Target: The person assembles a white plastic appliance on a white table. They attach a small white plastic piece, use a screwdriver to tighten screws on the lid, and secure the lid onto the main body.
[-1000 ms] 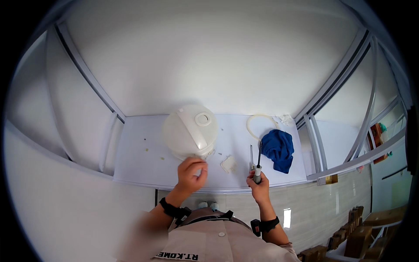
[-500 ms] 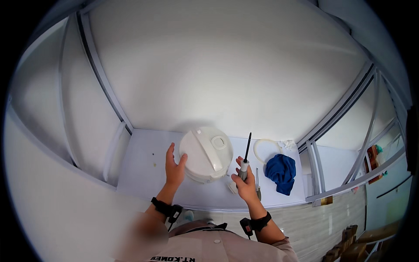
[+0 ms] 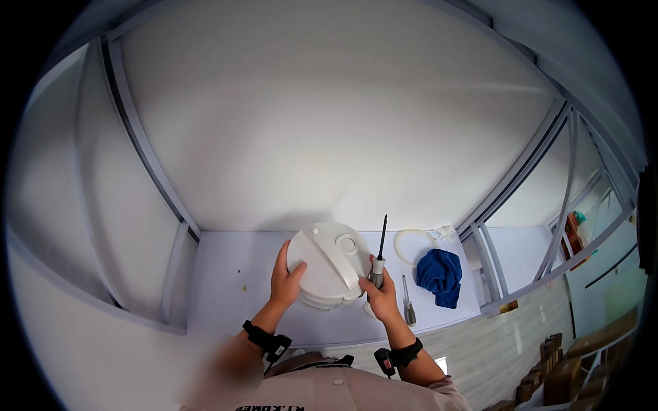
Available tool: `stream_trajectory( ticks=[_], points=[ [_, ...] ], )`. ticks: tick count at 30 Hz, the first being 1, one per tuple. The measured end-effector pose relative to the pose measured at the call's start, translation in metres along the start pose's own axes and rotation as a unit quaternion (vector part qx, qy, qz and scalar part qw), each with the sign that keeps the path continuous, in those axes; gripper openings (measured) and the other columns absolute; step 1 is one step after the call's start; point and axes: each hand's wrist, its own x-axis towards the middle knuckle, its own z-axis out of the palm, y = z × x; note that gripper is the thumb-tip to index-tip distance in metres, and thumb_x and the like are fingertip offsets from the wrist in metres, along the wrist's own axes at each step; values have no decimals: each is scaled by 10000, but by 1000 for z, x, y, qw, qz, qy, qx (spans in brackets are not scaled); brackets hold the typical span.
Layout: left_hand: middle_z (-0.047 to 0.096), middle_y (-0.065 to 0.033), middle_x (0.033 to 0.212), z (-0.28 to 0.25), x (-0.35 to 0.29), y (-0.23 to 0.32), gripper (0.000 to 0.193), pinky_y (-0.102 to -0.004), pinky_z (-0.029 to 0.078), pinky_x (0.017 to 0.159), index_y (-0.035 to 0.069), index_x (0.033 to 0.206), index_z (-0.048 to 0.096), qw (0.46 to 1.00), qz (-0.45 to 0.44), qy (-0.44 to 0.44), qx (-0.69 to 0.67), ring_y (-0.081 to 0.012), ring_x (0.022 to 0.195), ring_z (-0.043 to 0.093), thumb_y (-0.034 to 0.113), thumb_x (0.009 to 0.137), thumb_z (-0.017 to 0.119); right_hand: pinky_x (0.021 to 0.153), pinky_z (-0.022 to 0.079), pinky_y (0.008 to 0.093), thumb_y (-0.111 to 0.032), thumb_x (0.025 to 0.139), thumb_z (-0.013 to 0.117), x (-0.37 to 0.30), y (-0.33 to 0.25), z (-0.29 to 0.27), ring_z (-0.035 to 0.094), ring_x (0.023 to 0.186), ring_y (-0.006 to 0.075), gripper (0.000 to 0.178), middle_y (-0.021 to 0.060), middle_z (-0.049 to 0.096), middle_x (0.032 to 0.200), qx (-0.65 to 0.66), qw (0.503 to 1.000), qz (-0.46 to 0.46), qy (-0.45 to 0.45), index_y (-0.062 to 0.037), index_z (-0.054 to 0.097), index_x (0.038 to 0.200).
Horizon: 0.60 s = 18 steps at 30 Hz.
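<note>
A white round cooker lid (image 3: pixel 315 266), with a raised handle bar across its top, is between my hands over the table. My left hand (image 3: pixel 285 282) grips its left edge, thumb on top and fingers down the side. In my right hand (image 3: pixel 384 294) is a screwdriver (image 3: pixel 376 272), its grey-and-white handle in the palm and its dark shaft pointing up and away. The fingers of that hand also press against the lid's right edge. Whether the lid rests on the table or is raised off it, I cannot tell.
Right of my right hand lies a second screwdriver (image 3: pixel 409 312). Beyond it are a crumpled blue cloth (image 3: pixel 439 275), a pale ring (image 3: pixel 395 250) and a white scrap (image 3: pixel 446 233). A white panel (image 3: pixel 329 137) rises behind the table (image 3: pixel 226 288), with metal frame posts at both sides.
My right hand has moved left onto the lid's right edge, still holding the screwdriver. My left hand has closed on the left edge. The lid appears lower in the picture, as the view shifted.
</note>
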Motion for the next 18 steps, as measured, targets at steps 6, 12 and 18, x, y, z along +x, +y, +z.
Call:
stream_trajectory(
  ticks=[6,12,18],
  points=[
    [471,-176,1547,4,5,23,741,-399,414,1164,4,1622,282,998,18,-22,-52,-274,1393,500,57,958,608,904,493,279,-74,971,702,-5,-10,2,572,1021,110,637,24,642,1230,-38,999,7,-11,-39,471,1564],
    [453,-205,1558,9,3,56,794,-418,414,1168,-11,1630,250,998,58,-34,-21,-288,1419,480,71,949,649,636,389,224,-52,937,717,-4,-22,4,471,704,47,628,-51,602,921,-29,993,-114,23,-71,525,1535],
    [445,-208,1575,15,-3,73,837,-415,418,1166,-15,1647,203,996,67,-57,25,-283,1417,492,86,967,683,639,370,219,-53,915,742,-11,-42,-4,471,726,45,638,-12,659,1054,-4,993,-116,34,-31,530,1516]
  ],
)
